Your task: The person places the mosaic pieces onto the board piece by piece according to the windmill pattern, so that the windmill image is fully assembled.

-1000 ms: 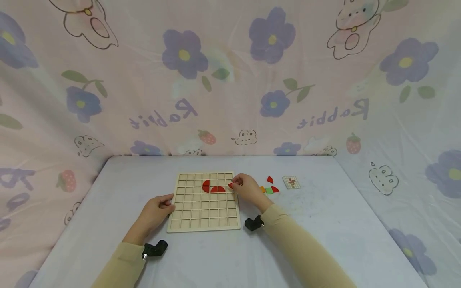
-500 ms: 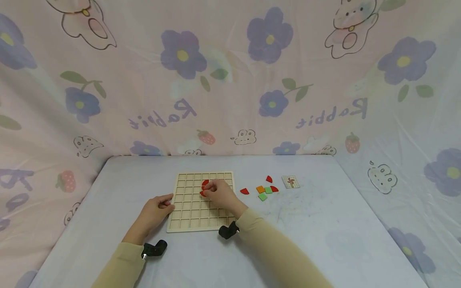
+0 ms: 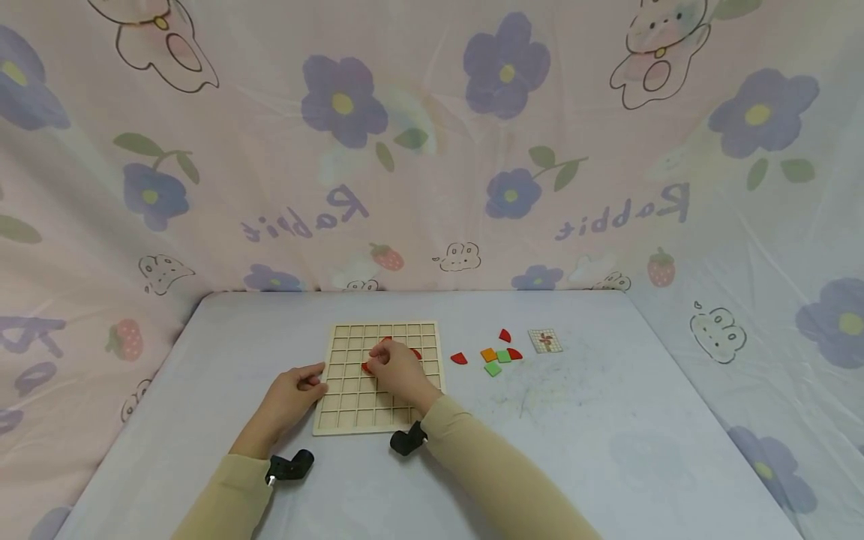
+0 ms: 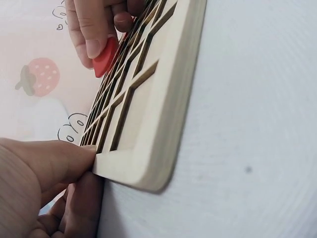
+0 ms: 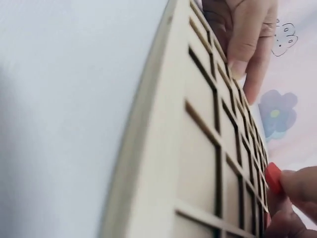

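My right hand (image 3: 400, 373) pinches a red quarter-circle tile (image 4: 105, 57) between thumb and finger, low over the wooden grid board (image 3: 344, 409). In the right wrist view the same red tile (image 5: 273, 177) shows at the fingertips, tilted above the grid. Other red pieces (image 3: 416, 353) lie in the grid's upper middle, partly covered by this hand. At the board's left edge, my left hand (image 3: 292, 395) holds the frame, thumb on the rim and fingers curled at its side, as the left wrist view shows.
Right of the board lie loose tiles: a red quarter circle (image 3: 459, 359), an orange square (image 3: 489, 355), green squares (image 3: 493, 369) and more red ones (image 3: 505, 335). Beyond them is a small pattern card (image 3: 545, 340) with a red pinwheel-like figure. A printed curtain (image 3: 432, 150) hangs behind the table.
My right hand has carried the red tile leftward from the board's right edge to its middle, then slightly farther left and down. The left hand has stayed on the board's edge.
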A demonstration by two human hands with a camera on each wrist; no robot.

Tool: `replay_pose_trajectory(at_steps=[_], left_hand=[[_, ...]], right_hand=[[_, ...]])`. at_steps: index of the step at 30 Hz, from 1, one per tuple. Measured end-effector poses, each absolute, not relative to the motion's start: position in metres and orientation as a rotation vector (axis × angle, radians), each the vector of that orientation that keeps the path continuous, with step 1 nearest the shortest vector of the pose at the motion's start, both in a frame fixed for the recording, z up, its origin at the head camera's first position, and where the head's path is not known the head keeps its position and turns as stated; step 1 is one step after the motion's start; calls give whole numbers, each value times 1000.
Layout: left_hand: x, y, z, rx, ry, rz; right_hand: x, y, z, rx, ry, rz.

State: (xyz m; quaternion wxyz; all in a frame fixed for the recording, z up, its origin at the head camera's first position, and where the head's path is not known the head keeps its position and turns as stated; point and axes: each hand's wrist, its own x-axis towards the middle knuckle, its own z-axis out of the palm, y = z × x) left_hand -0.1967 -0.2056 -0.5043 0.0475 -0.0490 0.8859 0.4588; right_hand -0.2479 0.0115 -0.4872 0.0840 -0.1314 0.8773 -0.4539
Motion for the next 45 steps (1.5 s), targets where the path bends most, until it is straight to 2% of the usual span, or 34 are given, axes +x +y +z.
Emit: replay_pose_trajectory(at_steps=[12, 45], left_hand=[[-197, -208, -502, -135, 2704, 1391], [-196, -206, -503, -164, 2690, 1399]], right_hand=[[-260, 25, -476, -280, 2591, -1494], [-250, 5, -487, -357, 2708, -1245]])
